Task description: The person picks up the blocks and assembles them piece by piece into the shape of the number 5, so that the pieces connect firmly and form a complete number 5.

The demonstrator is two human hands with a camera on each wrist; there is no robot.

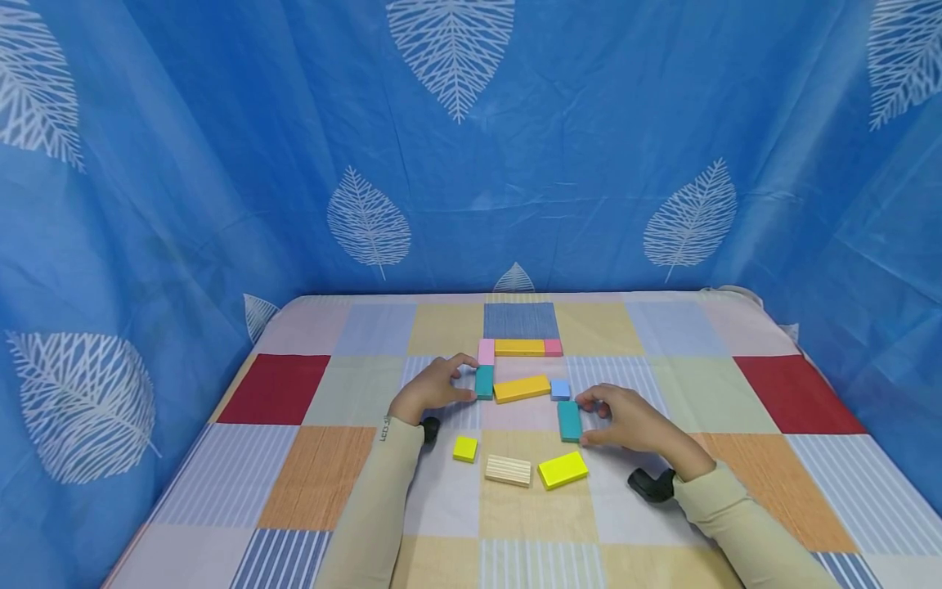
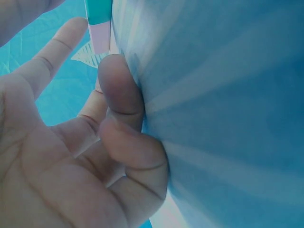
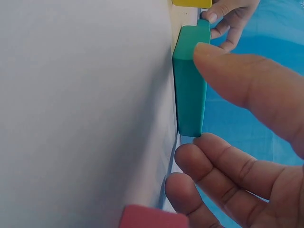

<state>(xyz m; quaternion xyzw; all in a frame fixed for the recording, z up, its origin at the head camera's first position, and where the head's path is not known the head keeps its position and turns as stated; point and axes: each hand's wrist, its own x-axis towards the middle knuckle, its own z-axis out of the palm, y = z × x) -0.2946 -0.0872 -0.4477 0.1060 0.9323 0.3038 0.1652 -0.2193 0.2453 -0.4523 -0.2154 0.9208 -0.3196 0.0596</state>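
Observation:
My left hand (image 1: 434, 386) holds a teal block (image 1: 484, 382) by its two ends, thumb at the near end and index finger at the far end. Its index fingertip meets the block's edge in the left wrist view, with the other fingers curled against the cloth. A light pink block (image 1: 486, 352) adjoins this teal block at its far end. On the right, my right hand (image 1: 625, 417) pinches a second teal block (image 1: 570, 421) lengthwise between thumb and fingertip. A small blue block (image 1: 560, 389) sits just beyond it. Between the hands lies a slanted orange-yellow block (image 1: 522, 388).
Farther back, an orange-yellow block (image 1: 519, 348) and a pink block (image 1: 553, 348) continue a row. Nearer lie a small yellow block (image 1: 465, 448), a striped wooden block (image 1: 508, 470) and a yellow block (image 1: 562, 470). Patchwork cloth (image 1: 353, 474) covers the table; blue curtains (image 1: 530, 204) surround it.

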